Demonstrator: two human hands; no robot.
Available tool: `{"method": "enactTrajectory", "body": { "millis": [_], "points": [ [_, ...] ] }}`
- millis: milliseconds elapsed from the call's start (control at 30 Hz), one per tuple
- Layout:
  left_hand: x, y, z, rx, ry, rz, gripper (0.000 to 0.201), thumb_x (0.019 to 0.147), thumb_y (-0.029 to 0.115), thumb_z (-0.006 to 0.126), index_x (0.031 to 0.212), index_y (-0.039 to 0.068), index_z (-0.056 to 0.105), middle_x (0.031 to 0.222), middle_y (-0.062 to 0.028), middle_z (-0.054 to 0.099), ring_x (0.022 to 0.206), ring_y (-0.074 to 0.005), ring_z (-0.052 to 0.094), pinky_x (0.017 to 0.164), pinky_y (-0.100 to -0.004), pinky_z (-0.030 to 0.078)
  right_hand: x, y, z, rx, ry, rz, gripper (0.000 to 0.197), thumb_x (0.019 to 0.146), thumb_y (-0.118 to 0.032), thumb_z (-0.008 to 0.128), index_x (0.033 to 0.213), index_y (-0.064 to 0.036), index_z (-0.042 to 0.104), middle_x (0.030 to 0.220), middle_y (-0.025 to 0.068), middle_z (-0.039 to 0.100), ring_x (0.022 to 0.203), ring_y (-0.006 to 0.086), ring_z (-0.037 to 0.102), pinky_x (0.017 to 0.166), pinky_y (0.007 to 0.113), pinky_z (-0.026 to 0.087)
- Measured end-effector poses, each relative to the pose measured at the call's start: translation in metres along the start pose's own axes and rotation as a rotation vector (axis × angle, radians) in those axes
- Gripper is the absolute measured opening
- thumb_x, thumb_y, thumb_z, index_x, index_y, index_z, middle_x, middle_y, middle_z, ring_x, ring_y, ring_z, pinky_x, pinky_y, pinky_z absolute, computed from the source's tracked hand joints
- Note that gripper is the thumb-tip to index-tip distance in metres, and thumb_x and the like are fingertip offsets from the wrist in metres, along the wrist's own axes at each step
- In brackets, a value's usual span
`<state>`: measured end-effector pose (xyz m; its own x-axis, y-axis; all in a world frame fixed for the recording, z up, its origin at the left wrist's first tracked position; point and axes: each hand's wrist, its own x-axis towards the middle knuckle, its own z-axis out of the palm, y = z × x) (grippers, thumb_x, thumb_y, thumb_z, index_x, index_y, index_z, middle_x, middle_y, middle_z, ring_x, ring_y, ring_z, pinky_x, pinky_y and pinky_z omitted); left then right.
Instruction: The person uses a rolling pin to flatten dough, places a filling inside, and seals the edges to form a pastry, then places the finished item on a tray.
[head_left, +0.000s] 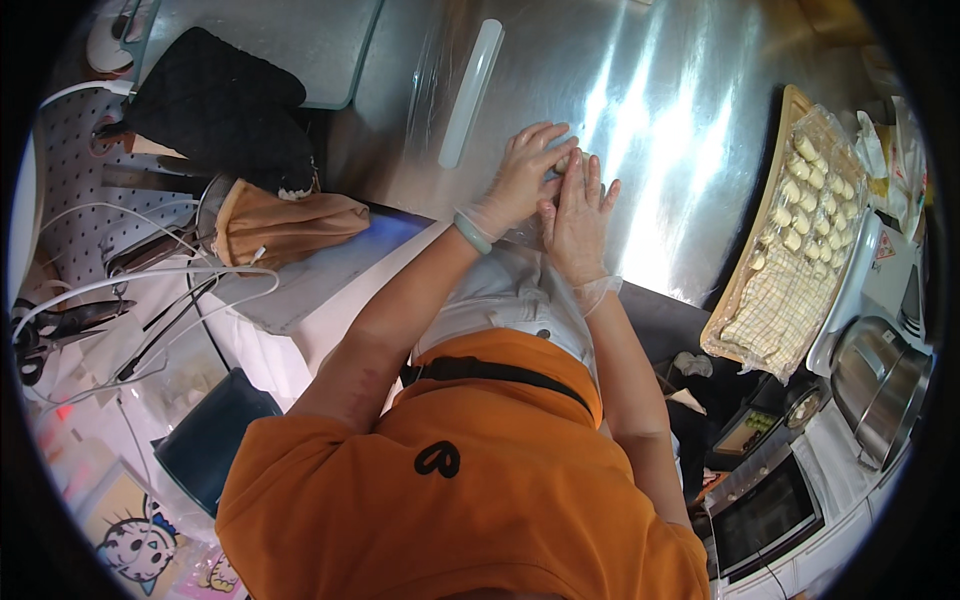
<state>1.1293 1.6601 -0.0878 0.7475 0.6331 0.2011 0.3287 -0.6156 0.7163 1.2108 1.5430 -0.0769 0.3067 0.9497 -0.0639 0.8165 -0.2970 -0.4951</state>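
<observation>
dough piece (563, 163): small, pale, mostly hidden between the hands, over the steel worktop (640, 75) near the wearer's edge.
left hand (530, 172): in a clear glove, at the dough's ten o'clock, fingers bent and held close together; whether they grip the dough i cannot tell.
right hand (579, 222): gloved too, at five o'clock, fingers long and slightly spread, tips beside the dough; grip cannot be told.
white rod (472, 92): lying on the steel at ten o'clock from the hands.
tray (769, 182): between three and four o'clock, bearing pale dough lumps (818, 208) and a checked cloth (780, 318).
black mitt (210, 100): toward nine o'clock.
</observation>
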Motion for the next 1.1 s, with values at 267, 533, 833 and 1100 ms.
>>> {"method": "enactTrajectory", "body": {
  "millis": [267, 533, 833, 1100],
  "points": [
    [-0.021, -0.014, -0.028, -0.062, -0.044, -0.119, 0.062, 0.078, 0.009, 0.070, 0.136, 0.002, 0.049, 0.140, -0.0172, 0.048, 0.135, -0.0368, 0.038, 0.109, -0.0443, 0.033, 0.006, -0.008, 0.013, -0.055, 0.044, 0.022, 0.081, 0.092, -0.037, 0.056, 0.147, 0.0100, 0.020, 0.155, 0.0199, 0.026, 0.146, 0.0292, 0.021, 0.117, 0.046, 0.018],
    [-0.031, -0.008, -0.024, 0.213, -0.175, -0.053, 0.069, 0.094, 0.036, 0.053, 0.144, -0.007, 0.032, 0.151, -0.0258, 0.029, 0.142, -0.0444, 0.022, 0.115, -0.0522, 0.017, 0.013, -0.001, 0.005, -0.059, 0.032, -0.023, 0.072, 0.092, -0.024, 0.055, 0.146, 0.0107, 0.023, 0.152, 0.0239, 0.029, 0.143, 0.0339, 0.026, 0.117, 0.047, 0.021],
    [-0.022, 0.009, 0.009, 0.156, -0.192, -0.133, 0.090, 0.096, 0.060, 0.030, 0.148, -0.012, 0.012, 0.155, -0.0314, 0.013, 0.145, -0.0458, 0.009, 0.114, -0.0607, 0.002, 0.001, 0.032, -0.006, 0.112, 0.093, 0.032, 0.066, 0.094, -0.021, 0.048, 0.149, 0.0062, 0.021, 0.154, 0.0237, 0.027, 0.143, 0.0398, 0.025, 0.116, 0.055, 0.014],
    [-0.025, 0.009, 0.011, 0.160, -0.257, -0.028, 0.088, 0.095, 0.062, 0.030, 0.149, -0.006, 0.018, 0.157, -0.0256, 0.015, 0.147, -0.0395, 0.010, 0.113, -0.0619, 0.001, 0.003, 0.028, 0.013, 0.079, 0.078, -0.070, 0.064, 0.094, -0.020, 0.046, 0.150, -0.0007, 0.024, 0.156, 0.0187, 0.024, 0.145, 0.0354, 0.022, 0.117, 0.050, 0.016]
  ]
}}
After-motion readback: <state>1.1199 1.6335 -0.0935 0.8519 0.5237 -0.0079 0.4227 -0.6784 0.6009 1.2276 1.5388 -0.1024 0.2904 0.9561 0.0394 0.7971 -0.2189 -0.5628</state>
